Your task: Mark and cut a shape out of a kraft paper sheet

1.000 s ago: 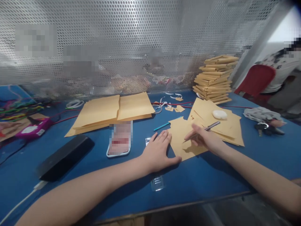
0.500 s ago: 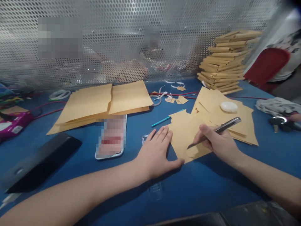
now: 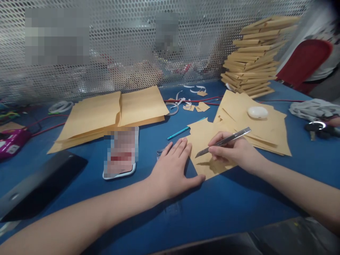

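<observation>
My left hand (image 3: 174, 166) lies flat with its fingers spread, its fingertips and thumb at the left edge of a brown kraft paper sheet (image 3: 202, 136). My right hand (image 3: 233, 150) grips a slim metal utility knife (image 3: 231, 137) like a pen, over the same sheet. The blade slants down to the left, its tip close to the paper; whether it touches I cannot tell. A small clear plastic item (image 3: 160, 153) shows partly from behind my left fingers. Just beyond lies a teal pen-like stick (image 3: 178, 133).
A white earbud case (image 3: 257, 112) sits on more kraft sheets (image 3: 276, 141). Behind them rises a tall stack of folded kraft pieces (image 3: 249, 60). To the left are larger kraft sheets (image 3: 92, 113), a phone (image 3: 122, 152) and a black object (image 3: 45, 184). Paper scraps (image 3: 202, 107) and keys (image 3: 312, 134) lie farther off.
My right hand has shifted left with the knife, and the blade tip has moved up and left over the sheet. My left hand stays on the sheet's edge. The camera view has shifted slightly.
</observation>
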The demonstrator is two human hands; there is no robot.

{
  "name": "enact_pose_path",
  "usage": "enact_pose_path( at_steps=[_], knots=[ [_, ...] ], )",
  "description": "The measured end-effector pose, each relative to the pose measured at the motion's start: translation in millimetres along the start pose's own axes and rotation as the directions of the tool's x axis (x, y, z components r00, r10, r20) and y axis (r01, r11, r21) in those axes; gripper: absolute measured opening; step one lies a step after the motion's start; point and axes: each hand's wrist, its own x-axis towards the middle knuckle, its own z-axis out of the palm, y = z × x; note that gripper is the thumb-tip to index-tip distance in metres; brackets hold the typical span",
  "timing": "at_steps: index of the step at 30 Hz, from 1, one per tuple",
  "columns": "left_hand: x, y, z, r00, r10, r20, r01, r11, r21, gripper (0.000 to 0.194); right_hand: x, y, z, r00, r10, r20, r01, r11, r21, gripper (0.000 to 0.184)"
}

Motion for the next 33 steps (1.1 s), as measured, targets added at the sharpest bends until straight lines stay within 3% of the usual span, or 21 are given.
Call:
enact_pose_path(
  at_steps=[6,11,21,25,33],
  knots=[
    [0,-1,1.4,1.0,0.005,-0.028,-0.006,1.0,-0.012,0.088,1,2,0,1.0,-0.004,0.012,0.004,1.0,0.0,0.027],
    [0,-1,2.1,1.0,0.005,-0.023,-0.005,1.0,-0.006,0.089,2,1,0,0.999,0.022,0.041,-0.027,0.993,0.114,0.026],
    [0,-1,0.5,1.0,0.007,-0.014,-0.007,1.0,-0.016,0.088,4,3,-6,0.996,0.049,0.073,-0.049,0.999,0.006,0.02],
    [0,-1,1.0,1.0,0.008,-0.02,-0.008,1.0,-0.016,0.089,4,2,-4,0.999,0.01,0.046,-0.009,0.999,-0.037,0.018],
    [0,0,1.2,0.999,0.014,-0.036,-0.014,1.0,-0.016,0.086,2,-1,7,0.996,-0.043,-0.077,0.041,0.999,-0.029,0.039]
  ],
)
